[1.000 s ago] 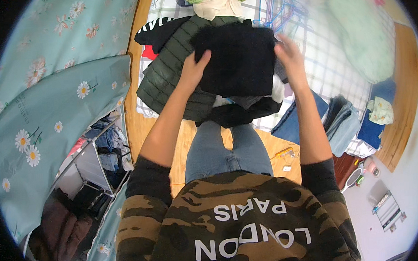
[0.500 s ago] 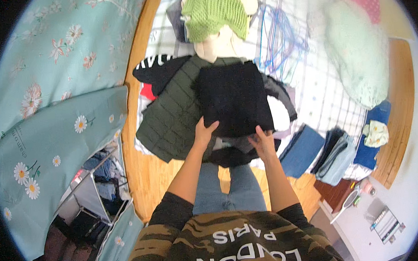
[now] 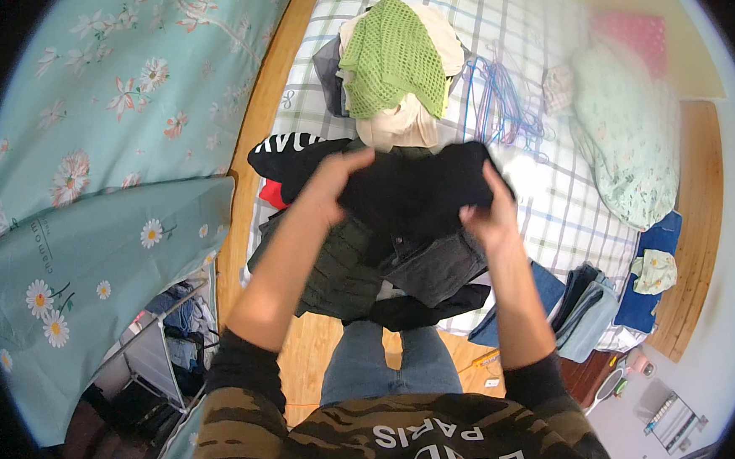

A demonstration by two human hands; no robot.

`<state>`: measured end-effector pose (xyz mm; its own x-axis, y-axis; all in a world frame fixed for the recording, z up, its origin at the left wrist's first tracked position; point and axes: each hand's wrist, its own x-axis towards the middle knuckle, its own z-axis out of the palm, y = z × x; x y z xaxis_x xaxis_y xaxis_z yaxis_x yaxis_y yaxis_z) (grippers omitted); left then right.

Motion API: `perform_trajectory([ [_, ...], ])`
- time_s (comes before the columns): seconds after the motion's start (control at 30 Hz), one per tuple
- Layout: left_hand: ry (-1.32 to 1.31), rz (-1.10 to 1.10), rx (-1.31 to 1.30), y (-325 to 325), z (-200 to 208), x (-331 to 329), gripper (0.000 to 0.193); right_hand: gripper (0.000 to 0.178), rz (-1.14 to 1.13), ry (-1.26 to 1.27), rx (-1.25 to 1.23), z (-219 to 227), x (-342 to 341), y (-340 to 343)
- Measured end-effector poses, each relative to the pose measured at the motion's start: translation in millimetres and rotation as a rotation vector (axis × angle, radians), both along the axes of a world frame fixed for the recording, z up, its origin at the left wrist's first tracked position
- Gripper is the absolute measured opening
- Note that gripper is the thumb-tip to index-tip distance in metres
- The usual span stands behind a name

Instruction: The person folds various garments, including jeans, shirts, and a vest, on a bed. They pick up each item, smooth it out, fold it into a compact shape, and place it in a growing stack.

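Observation:
A black folded garment [image 3: 419,184] is lifted above a clothes pile at the bed's near edge. My left hand [image 3: 337,185], smeared by motion, has hold of its left side. My right hand [image 3: 492,209] grips the right edge, thumb on the near side. Under the black garment lie a dark green quilted jacket [image 3: 332,269] to the left and dark grey clothing [image 3: 439,271] to the right. Another black piece [image 3: 423,306] hangs at the bed's near edge. A black garment with white lettering [image 3: 300,154] and some red cloth [image 3: 271,193] stick out at the left.
Farther back, a green knit top [image 3: 391,60] lies over cream cloth [image 3: 399,126] beside blue and purple hangers [image 3: 499,108]. Folded jeans [image 3: 591,304] sit at the right near edge of the checked bed, beyond them a pale green blanket [image 3: 627,138]. A flowered curtain [image 3: 108,119] hangs left.
Both hands have moved up the picture with the black garment, shifting their hold to its sides. Its near part has swung away, and more of the dark grey clothing beneath shows.

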<state>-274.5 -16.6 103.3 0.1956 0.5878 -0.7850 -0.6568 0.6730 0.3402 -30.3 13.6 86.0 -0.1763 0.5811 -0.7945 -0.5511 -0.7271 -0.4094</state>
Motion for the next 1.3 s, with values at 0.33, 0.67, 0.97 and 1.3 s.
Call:
perform_trajectory([
  [0.33,0.396,-0.005,0.834,199,77,-85,0.027,0.041,-0.058,0.052,0.521,57,-73,214],
  [0.67,1.558,-0.161,0.127,205,-162,-59,0.065,0.060,0.045,-0.041,-0.100,-171,-85,192],
  [0.97,2.098,-0.709,1.038,219,-167,26,0.041,0.045,0.064,-0.490,0.400,-119,16,98],
  [1.3,2.313,-0.606,1.277,170,-199,61,0.049,0.031,0.083,-0.964,-0.053,-134,159,-142],
])
